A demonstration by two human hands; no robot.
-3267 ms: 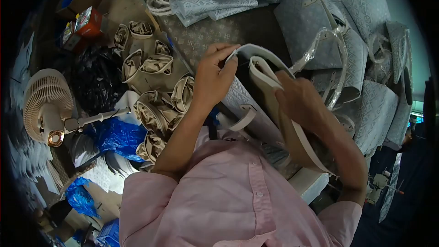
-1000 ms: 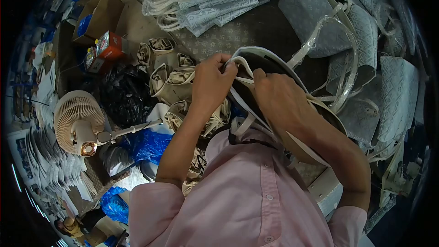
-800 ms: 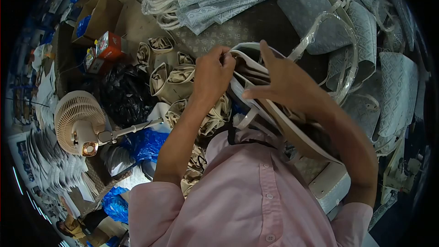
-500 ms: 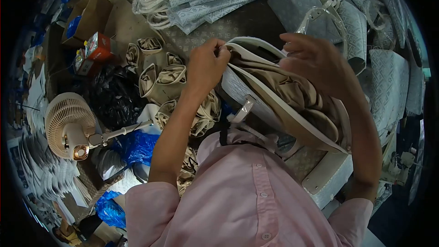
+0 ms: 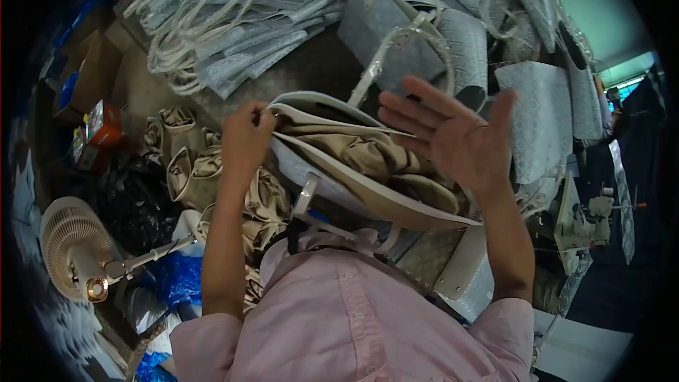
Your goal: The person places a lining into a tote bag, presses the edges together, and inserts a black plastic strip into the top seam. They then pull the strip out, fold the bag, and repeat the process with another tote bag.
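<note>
A handbag (image 5: pixel 332 194) of white patterned material with a tan fabric lining (image 5: pixel 361 148) lies in front of my chest, its mouth spread wide. My left hand (image 5: pixel 245 138) pinches the rim at the bag's left end, thumb and fingers closed on it. Over the right part of the bag, my right hand (image 5: pixel 453 131) is raised with palm showing and fingers spread, holding nothing. A pale handle (image 5: pixel 305 194) hangs on the bag's near side. Behind the opening stands a looped, plastic-wrapped handle (image 5: pixel 371 71) of another bag.
Stacked flat bag pieces with handles (image 5: pixel 247 28) lie at the back; finished-looking bags (image 5: pixel 534 124) crowd the right. Rolled tan linings (image 5: pixel 184 170), a black plastic bag (image 5: pixel 131 194) and a fan (image 5: pixel 78 240) stand left. A sewing machine (image 5: pixel 598 216) is at far right.
The view has swung to the right, so the scene sits further left. My right hand has lifted off the bag's rim area and opened out; my left hand keeps its pinch.
</note>
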